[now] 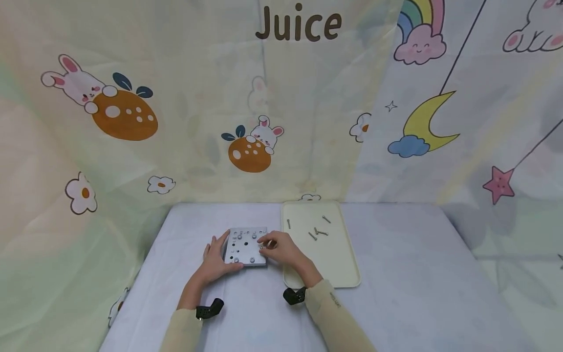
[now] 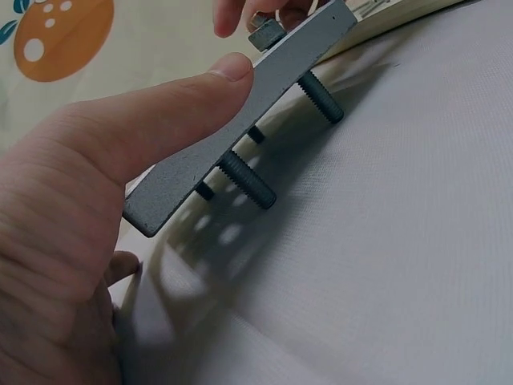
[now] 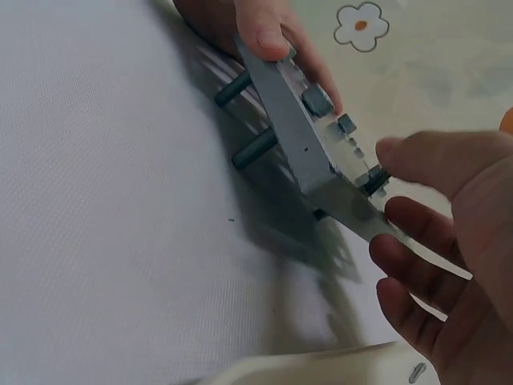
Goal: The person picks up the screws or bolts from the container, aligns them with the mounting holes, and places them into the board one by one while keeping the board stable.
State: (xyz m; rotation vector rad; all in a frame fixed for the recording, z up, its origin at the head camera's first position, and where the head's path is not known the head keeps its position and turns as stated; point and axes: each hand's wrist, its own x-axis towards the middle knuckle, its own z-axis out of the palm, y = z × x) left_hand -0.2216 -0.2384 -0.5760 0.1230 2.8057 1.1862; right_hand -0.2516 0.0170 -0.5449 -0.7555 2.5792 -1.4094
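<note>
A grey metal plate (image 1: 246, 250) with drilled holes sits near the middle of the table, several bolts standing in it. My left hand (image 1: 215, 261) grips its left side, the thumb (image 2: 192, 112) lying along the front edge and the fingers spread up the far left side. Threaded bolt shanks (image 2: 248, 180) stick out under the plate over its shadow. Over the plate's right side, my right hand (image 1: 281, 250) pinches a dark threaded bolt (image 3: 377, 183) between thumb and index finger, close over the top face. Its other fingers are loosely curled beside the plate's edge.
A cream tray (image 1: 338, 271) lies right of the plate, partly under the right forearm. Several loose bolts (image 1: 326, 219) lie in its far half. A white cloth (image 1: 396, 303) covers the table, and a printed curtain (image 1: 198, 98) hangs behind.
</note>
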